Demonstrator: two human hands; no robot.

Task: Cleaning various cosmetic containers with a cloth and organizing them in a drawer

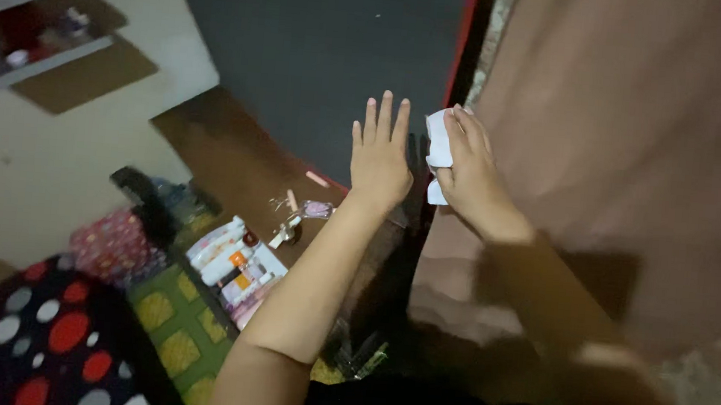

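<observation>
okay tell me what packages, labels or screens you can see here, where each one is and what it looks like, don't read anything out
Tubes and small boxes: clustered on the brown surface, lower left of the left hand; white, pink and orange.
Clear packet: just beyond them, near the left wrist; small, pinkish.
Dark screen-like panel: upright behind the hands, flat, unlit, red right edge.
White folded paper: in the right hand; whether printed, cannot tell.

Both forearms are bare to past the elbow, with no sleeves showing. The left hand (379, 157) and right hand (471, 179) wear no gloves.
</observation>
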